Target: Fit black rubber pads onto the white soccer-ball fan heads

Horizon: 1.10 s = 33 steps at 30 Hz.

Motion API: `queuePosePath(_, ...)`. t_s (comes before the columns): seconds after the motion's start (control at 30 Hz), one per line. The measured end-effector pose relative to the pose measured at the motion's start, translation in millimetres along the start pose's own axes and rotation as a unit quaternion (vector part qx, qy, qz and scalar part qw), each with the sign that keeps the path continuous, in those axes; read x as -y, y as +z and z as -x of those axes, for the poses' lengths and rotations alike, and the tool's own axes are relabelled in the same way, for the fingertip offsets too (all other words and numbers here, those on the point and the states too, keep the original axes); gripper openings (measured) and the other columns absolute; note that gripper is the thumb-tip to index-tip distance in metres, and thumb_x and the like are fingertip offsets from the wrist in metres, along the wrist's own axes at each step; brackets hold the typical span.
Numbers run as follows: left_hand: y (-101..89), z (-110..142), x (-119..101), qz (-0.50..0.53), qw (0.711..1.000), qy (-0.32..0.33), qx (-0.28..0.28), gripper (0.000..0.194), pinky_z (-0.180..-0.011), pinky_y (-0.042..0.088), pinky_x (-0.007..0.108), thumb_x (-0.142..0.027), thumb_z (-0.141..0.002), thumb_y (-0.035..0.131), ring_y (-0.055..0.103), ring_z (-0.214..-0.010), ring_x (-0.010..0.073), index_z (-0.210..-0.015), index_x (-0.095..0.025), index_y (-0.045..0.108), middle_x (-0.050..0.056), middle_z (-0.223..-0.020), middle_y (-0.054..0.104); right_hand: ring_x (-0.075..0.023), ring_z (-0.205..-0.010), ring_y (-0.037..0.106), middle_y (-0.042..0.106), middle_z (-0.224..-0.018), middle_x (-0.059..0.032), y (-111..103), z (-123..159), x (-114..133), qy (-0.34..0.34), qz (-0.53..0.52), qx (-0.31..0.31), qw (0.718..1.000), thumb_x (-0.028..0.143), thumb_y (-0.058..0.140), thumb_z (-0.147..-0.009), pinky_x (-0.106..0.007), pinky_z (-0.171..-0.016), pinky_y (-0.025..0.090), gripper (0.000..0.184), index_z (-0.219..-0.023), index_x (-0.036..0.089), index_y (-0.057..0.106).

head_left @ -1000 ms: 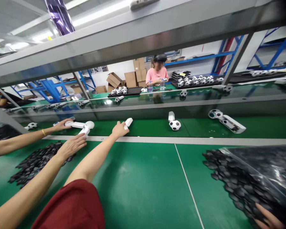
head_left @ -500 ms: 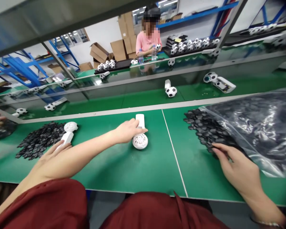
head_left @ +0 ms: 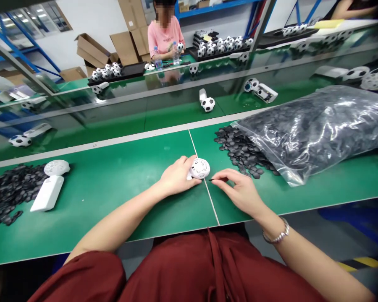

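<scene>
My left hand [head_left: 178, 177] is closed around a white part with an openwork ball [head_left: 200, 168], holding it at the table's white line. The ball's lattice faces up, and my fingers hide much of the rest. Just right of it, my right hand [head_left: 239, 191] pinches a small black piece [head_left: 211, 180] between thumb and fingertips, apart from the ball. Beyond that hand lies a pile of flat black pieces [head_left: 239, 149], spilling from a clear plastic bag [head_left: 327, 126].
Another white ball part [head_left: 47, 193] lies at left beside a second black pile [head_left: 9, 188]. Behind the green table [head_left: 113, 201], a belt [head_left: 164, 111] carries black-and-white ball parts [head_left: 208, 104]. A co-worker in pink [head_left: 165, 37] sits across it.
My left hand has gripped the white ball part and shifted it right to the line. My right hand came left from the pile with a black piece. Another hand has left the left-hand part.
</scene>
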<state>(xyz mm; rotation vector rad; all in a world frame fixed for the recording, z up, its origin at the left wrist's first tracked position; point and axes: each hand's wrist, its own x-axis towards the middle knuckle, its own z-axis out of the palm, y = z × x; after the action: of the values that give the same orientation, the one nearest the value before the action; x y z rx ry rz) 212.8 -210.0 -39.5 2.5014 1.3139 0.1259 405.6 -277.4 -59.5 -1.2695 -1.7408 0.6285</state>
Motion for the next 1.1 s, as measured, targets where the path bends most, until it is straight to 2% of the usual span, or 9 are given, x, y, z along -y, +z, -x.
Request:
queuePosePath(0.17, -2.2, -0.1, 1.4, 0.019, 1.000, 0.012, -0.001, 0.075, -0.081, 0.047, 0.029, -0.051, -0.073, 0.059, 0.056, -0.101, 0.0223, -0.135, -0.025, 0.027, 0.004, -0.120, 0.047, -0.0203, -0.089, 0.054, 0.055, -0.089, -0.0046, 13.7, -10.3, -2.0, -0.042, 0.031, -0.011, 0.999, 0.025, 0.060, -0.081, -0.039, -0.083, 0.045, 0.004, -0.081, 0.023, 0.063)
queuePosePath(0.4, -3.4, -1.9, 0.9, 0.064, 0.997, 0.046, -0.024, 0.064, -0.086, 0.046, 0.031, -0.054, -0.072, 0.059, 0.055, -0.102, 0.0216, -0.125, -0.022, 0.041, 0.004, -0.117, 0.053, -0.0218, -0.102, 0.051, 0.052, -0.103, -0.0064, 16.8, -14.4, -6.5, -0.022, 0.026, -0.023, 0.999, 0.023, 0.063, -0.077, -0.044, -0.092, 0.042, 0.006, -0.074, 0.022, 0.058)
queuePosePath(0.5, -3.8, -3.6, 1.6, 0.069, 0.996, 0.046, -0.023, 0.061, -0.084, 0.046, 0.030, -0.051, -0.072, 0.061, 0.056, -0.100, 0.0209, -0.124, -0.023, 0.043, 0.003, -0.113, 0.056, -0.0233, -0.111, 0.049, 0.051, -0.115, -0.0083, 18.1, -13.5, -9.9, 0.030, -0.031, -0.017, 0.999, 0.025, 0.064, -0.075, -0.043, -0.090, 0.046, 0.016, -0.087, 0.022, 0.054)
queuePosePath(0.6, -4.5, -5.3, 1.9, 0.082, 0.995, 0.048, -0.024, 0.057, -0.083, 0.046, 0.029, -0.048, -0.072, 0.061, 0.057, -0.097, 0.0201, -0.122, -0.024, 0.045, 0.002, -0.111, 0.057, -0.0217, -0.108, 0.053, 0.054, -0.116, -0.0092, 23.9, -13.1, -10.7, 0.080, -0.120, 0.000, 0.990, 0.025, 0.063, -0.075, -0.039, -0.085, 0.051, 0.030, -0.100, 0.022, 0.046)
queuePosePath(0.8, -4.1, -4.7, 1.1, 0.094, 0.995, 0.033, -0.021, 0.057, -0.083, 0.046, 0.031, -0.047, -0.071, 0.063, 0.057, -0.096, 0.0207, -0.121, -0.026, 0.047, 0.001, -0.112, 0.057, -0.0194, -0.105, 0.054, 0.056, -0.114, -0.0078, 21.9, -15.2, -6.9, 0.082, -0.119, 0.002, 0.990, 0.024, 0.061, -0.077, -0.033, -0.079, 0.054, 0.030, -0.102, 0.021, 0.046)
queuePosePath(0.87, -3.2, -3.6, 1.3, 0.087, 0.996, 0.030, -0.019, 0.059, -0.082, 0.046, 0.031, -0.050, -0.071, 0.062, 0.057, -0.098, 0.0211, -0.122, -0.027, 0.046, 0.001, -0.113, 0.057, -0.0187, -0.097, 0.057, 0.059, -0.105, -0.0066, 6.6, -13.6, -12.3, 0.068, -0.057, -0.006, 0.996, 0.026, 0.059, -0.080, -0.032, -0.074, 0.054, 0.021, -0.099, 0.021, 0.052)
queuePosePath(0.93, -2.6, -3.4, 2.1, 0.085, 0.996, 0.032, -0.017, 0.061, -0.083, 0.046, 0.031, -0.052, -0.070, 0.062, 0.056, -0.101, 0.0216, -0.123, -0.027, 0.046, 0.002, -0.115, 0.056, -0.0194, -0.087, 0.058, 0.061, -0.092, -0.0059, -13.9, -9.1, -22.6, 0.052, 0.069, -0.045, 0.995, 0.028, 0.057, -0.082, -0.034, -0.072, 0.052, 0.011, -0.089, 0.020, 0.058)
queuePosePath(1.0, -3.2, -4.6, 3.1, 0.091, 0.995, 0.039, -0.012, 0.063, -0.085, 0.045, 0.031, -0.052, -0.070, 0.063, 0.055, -0.103, 0.0222, -0.124, -0.025, 0.046, 0.003, -0.116, 0.056, -0.0215, -0.080, 0.057, 0.062, -0.084, -0.0063, -33.0, -2.5, -35.1, 0.040, 0.211, -0.075, 0.974, 0.029, 0.059, -0.081, -0.038, -0.072, 0.050, 0.011, -0.082, 0.018, 0.061)
queuePosePath(1.1, -7.4, -8.8, 3.8, 0.092, 0.994, 0.063, 0.015, 0.066, -0.086, 0.044, 0.032, -0.045, -0.069, 0.065, 0.053, -0.105, 0.0230, -0.127, -0.022, 0.044, 0.005, -0.120, 0.054, -0.0242, -0.079, 0.055, 0.064, -0.083, -0.0080, -47.9, 6.6, -49.9, 0.021, 0.344, -0.045, 0.938, 0.025, 0.059, -0.081, -0.040, -0.075, 0.047, 0.012, -0.085, 0.015, 0.064)
